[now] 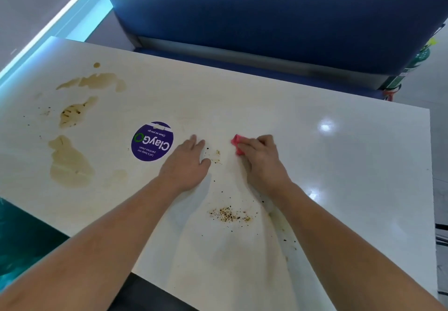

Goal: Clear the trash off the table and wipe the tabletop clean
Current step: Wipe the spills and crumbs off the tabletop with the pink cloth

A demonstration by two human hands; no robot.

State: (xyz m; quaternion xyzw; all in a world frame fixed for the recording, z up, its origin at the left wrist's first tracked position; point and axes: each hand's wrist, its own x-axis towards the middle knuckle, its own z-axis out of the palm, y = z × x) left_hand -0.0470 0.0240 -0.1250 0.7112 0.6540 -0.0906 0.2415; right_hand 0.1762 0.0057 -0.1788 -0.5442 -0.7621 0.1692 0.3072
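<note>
While the left hand [188, 159] lies flat, fingers straight, on the glossy white tabletop [339, 165], the right hand [260, 156] clutches a crumpled pink cloth [236, 144] pressed to the surface. Granular brown crumbs [229, 214] lie between the forearms — irregular tan spill patches [70, 162] pool beside a round purple sticker [152, 141].

Your tabletop [315, 165] is glossy cream-white, blotched at the left with tan-brown spills [70, 162] and peppered with dark brown and black crumbs [229, 215]. The round sticker [152, 141] is purple with white lettering and a green ring. Your cloth [236, 142] is pink, and the bench seat [266, 15] is deep blue with a grey strip.
</note>
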